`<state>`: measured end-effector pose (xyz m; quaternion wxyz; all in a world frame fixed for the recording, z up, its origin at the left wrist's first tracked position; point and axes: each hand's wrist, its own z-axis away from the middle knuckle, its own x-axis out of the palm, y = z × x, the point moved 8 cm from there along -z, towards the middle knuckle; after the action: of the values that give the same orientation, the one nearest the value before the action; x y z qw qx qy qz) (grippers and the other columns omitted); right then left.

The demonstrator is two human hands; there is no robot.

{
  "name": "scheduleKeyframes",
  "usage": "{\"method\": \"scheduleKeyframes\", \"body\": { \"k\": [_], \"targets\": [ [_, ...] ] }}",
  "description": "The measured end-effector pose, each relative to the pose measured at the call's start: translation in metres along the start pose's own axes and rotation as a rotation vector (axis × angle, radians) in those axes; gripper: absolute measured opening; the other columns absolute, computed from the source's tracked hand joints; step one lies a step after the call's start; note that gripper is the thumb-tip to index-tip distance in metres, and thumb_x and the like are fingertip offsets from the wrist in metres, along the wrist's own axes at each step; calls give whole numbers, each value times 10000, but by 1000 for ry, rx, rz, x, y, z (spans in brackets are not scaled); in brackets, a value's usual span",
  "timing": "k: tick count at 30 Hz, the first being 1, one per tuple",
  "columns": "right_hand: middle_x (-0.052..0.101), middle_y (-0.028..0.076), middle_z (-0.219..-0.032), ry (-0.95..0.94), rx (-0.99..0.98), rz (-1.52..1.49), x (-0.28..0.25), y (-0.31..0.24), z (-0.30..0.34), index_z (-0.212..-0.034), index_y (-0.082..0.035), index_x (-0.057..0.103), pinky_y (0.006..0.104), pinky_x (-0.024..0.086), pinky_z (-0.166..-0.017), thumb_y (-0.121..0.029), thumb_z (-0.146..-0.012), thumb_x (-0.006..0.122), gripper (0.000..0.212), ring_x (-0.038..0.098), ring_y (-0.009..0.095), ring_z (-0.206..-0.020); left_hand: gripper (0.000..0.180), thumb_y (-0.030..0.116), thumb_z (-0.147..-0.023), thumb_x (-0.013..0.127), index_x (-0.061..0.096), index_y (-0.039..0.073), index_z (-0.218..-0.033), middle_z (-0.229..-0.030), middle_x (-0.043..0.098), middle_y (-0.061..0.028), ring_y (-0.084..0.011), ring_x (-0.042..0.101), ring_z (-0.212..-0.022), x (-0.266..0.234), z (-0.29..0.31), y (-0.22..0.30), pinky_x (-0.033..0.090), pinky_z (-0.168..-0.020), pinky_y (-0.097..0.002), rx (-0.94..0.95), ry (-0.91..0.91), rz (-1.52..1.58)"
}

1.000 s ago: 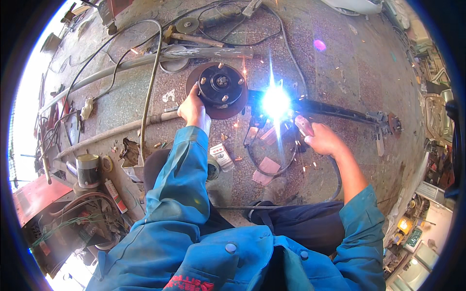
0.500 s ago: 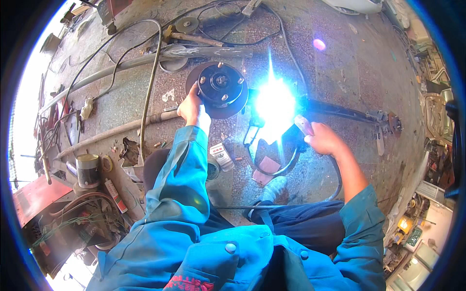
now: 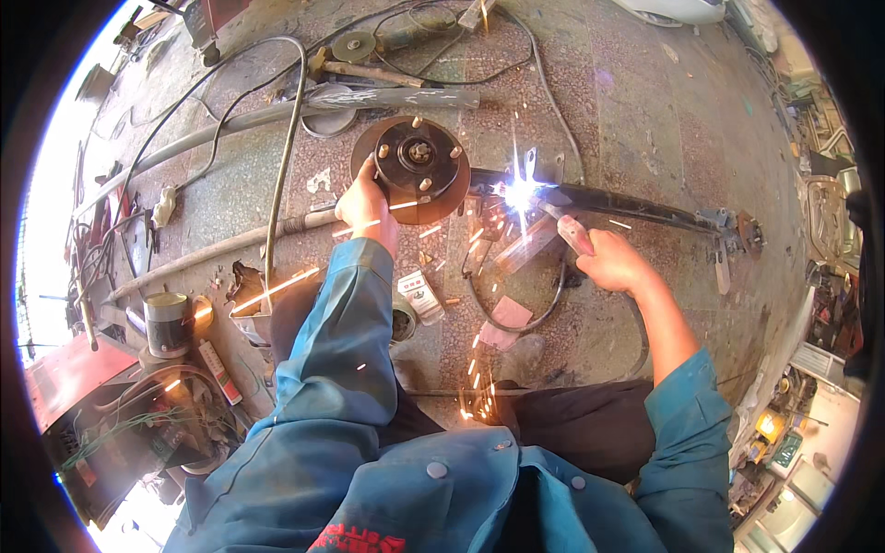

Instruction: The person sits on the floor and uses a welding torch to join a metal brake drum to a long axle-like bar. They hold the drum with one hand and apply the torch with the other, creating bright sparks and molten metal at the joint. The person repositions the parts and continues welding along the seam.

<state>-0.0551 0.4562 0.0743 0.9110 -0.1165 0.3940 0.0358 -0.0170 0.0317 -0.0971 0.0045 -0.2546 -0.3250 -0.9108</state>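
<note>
Seemingly for steadiness, our left hand (image 3: 367, 205) grips the round black metal hub (image 3: 419, 155) beside the long black metal bar (image 3: 636, 206) — our right hand (image 3: 610, 262) wraps a reddish handle (image 3: 575, 235), short of the white arc (image 3: 521, 194).

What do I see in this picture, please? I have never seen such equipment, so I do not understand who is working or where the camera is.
There is no robot: these are a person's two bare hands. The camera is worn on the head and looks down; its wide fisheye lens bends straight edges.

The left hand holds the edge of a round disc with studs. The right hand grips a pinkish handle, near a bright spark at a black bar.

Around them on the floor lie a grey pipe, a hammer, a small white box and a pink pad.
</note>
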Motion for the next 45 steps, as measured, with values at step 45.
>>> {"method": "scheduleKeyframes", "body": {
  "k": [45],
  "targets": [
    [747, 345, -1146, 10, -51, 31, 1, 0, -3, -1106, 73, 700, 558, 584, -965, -230, -907, 683, 362, 742, 497, -1113, 502, 288, -981, 834, 735, -172, -1155, -1127, 818, -186, -247, 801, -923, 6, 14, 13, 657, -846, -367, 11, -17, -271]
  ]
}}
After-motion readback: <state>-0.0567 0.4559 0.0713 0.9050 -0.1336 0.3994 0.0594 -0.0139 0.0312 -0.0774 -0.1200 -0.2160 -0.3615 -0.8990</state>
